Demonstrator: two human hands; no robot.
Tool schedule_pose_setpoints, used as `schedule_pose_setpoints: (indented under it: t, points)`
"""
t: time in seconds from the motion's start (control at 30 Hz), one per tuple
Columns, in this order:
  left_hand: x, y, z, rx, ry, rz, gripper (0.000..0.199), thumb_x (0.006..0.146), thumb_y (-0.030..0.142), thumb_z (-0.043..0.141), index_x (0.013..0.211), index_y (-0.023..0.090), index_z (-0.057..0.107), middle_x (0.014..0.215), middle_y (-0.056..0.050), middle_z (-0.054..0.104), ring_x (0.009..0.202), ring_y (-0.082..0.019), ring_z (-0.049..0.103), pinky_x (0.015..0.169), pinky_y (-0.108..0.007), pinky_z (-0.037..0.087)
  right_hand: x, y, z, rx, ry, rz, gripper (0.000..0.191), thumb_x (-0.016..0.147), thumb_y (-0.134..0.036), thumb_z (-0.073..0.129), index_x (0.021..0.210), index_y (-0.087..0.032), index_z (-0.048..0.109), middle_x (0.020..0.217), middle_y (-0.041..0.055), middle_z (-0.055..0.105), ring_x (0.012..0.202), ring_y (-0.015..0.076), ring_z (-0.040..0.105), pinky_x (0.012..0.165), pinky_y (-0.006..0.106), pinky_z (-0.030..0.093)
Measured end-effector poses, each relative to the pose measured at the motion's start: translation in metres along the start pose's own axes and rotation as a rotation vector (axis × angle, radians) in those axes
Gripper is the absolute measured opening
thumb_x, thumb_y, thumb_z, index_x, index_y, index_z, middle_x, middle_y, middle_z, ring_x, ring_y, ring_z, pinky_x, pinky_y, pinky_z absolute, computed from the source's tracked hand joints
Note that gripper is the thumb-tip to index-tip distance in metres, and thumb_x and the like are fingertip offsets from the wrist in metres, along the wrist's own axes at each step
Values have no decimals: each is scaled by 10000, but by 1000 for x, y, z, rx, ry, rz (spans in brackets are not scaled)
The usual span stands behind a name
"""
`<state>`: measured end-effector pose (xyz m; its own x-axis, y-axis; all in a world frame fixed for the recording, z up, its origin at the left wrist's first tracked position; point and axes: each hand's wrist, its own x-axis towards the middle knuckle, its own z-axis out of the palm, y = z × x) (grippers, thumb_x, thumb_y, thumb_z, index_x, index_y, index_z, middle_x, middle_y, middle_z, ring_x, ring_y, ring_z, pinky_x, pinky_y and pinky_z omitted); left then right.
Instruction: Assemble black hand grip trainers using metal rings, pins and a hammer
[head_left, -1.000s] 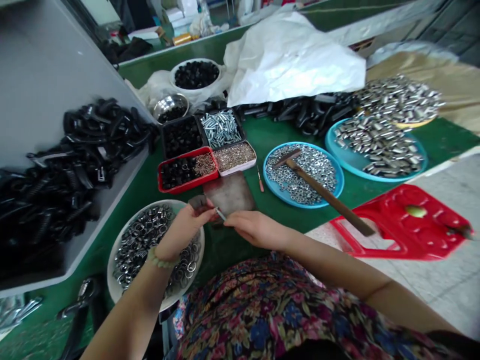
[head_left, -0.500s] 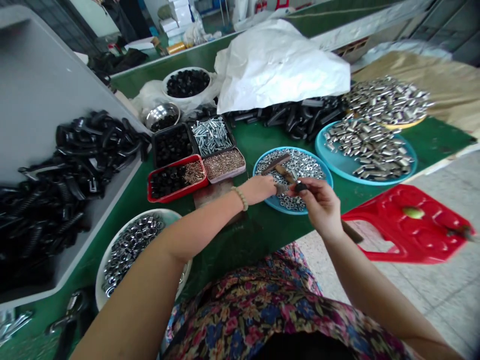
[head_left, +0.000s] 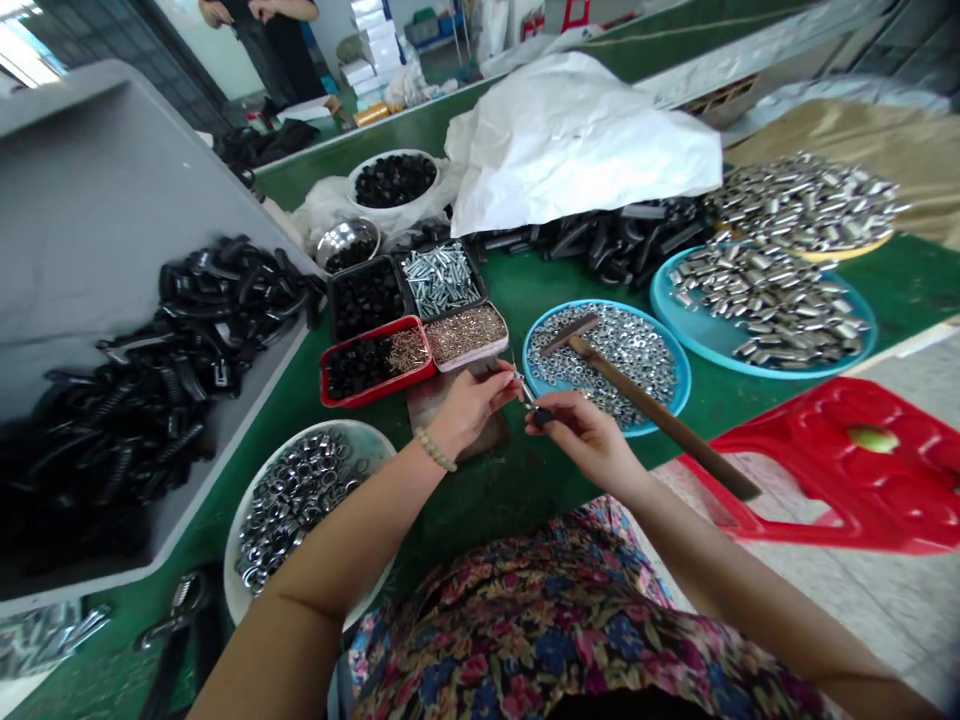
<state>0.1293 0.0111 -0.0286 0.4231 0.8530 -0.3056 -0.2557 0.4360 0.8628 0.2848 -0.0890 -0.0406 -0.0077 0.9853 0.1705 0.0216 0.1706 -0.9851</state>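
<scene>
My right hand [head_left: 585, 440] is closed on a small black part [head_left: 541, 415] with a thin metal shank [head_left: 526, 392] sticking out toward the left. My left hand [head_left: 472, 402] pinches at the far end of that shank; whatever tiny piece its fingertips hold is too small to make out. Both hands are above the green table, just left of a blue tray [head_left: 681, 392] full of small silver nuts [head_left: 630, 350]. Across this tray lies a hammer [head_left: 652, 405], its wooden handle reaching over the table edge. Beneath my left hand is a flat metal plate [head_left: 480, 440].
A red tray [head_left: 326, 395], a tin of copper-coloured rivets [head_left: 466, 335] and a tray of screws [head_left: 441, 280] sit ahead. A bowl of metal rings [head_left: 296, 500] and a grey bin [head_left: 112, 200] stand left. A red stool [head_left: 817, 480] is at right. Someone stands behind [head_left: 262, 40].
Both hands have moved left and nearer to me, from over the nut tray to beside it. The hammer handle is now uncovered. The view has shifted slightly.
</scene>
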Motion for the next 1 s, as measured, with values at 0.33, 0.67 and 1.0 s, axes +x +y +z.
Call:
schedule_pose_setpoints:
  t: [0.33,0.67,1.0]
  points:
    - [-64,24,-55,-200,80,-120,193,697,57,749,838,126,636,782,-14,700,708,-90,678,757,-207,556,18,-13,46,-104,-313,12,204,903,-238,506,1097,-228,569,921,32,683,832,153,689,785,308,565]
    - [-92,55,-88,102,-173,-183,278,639,179,813,889,119,707,844,-33,699,783,-107,649,867,-287,498,22,-34,69,-104,-497,-3,187,901,-228,549,1070,-260,624,942,25,692,868,151,666,810,305,534]
    - [-109,72,-85,472,-105,80,168,764,283,696,864,148,692,735,-28,660,688,-136,610,728,-299,492,20,-25,77,65,-358,-7,176,884,-310,594,1046,-286,658,938,38,709,844,168,685,792,324,567]
